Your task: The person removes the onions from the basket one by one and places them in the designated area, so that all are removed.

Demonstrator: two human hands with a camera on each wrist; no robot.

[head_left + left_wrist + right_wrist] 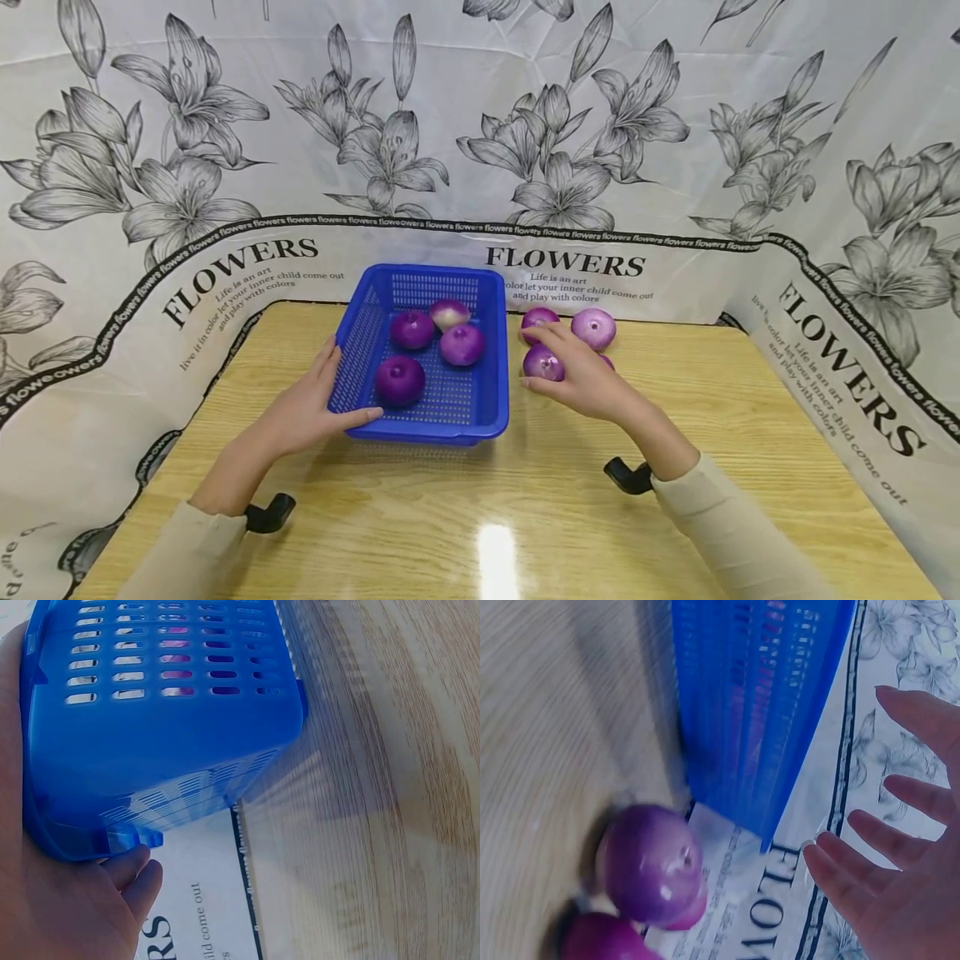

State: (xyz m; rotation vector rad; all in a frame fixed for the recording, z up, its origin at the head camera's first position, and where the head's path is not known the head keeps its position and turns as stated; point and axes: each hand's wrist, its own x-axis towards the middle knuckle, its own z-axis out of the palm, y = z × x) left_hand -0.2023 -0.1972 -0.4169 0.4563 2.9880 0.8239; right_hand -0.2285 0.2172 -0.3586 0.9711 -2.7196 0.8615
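Observation:
A blue plastic basket [491, 417] with slotted walls stands on the table, several purple onions [400, 381] inside it; one of them shows a pale side. My left hand [303, 408] holds the basket's near left corner, thumb over the front rim and fingers along the left side. In the left wrist view, fingertips [142, 889] curl at the rim. To the right of the basket, my right hand [588, 379] hovers over a purple onion [542, 363], fingers spread. The right wrist view shows a gap between these fingers [911, 799] and the onion [649, 862].
Beyond the right hand lie a pink-purple onion [594, 328] and a darker one [540, 321]; another [607, 361] is mostly hidden by the hand. A white curtain with printed flowers [555, 167] rises around the wooden table [420, 508].

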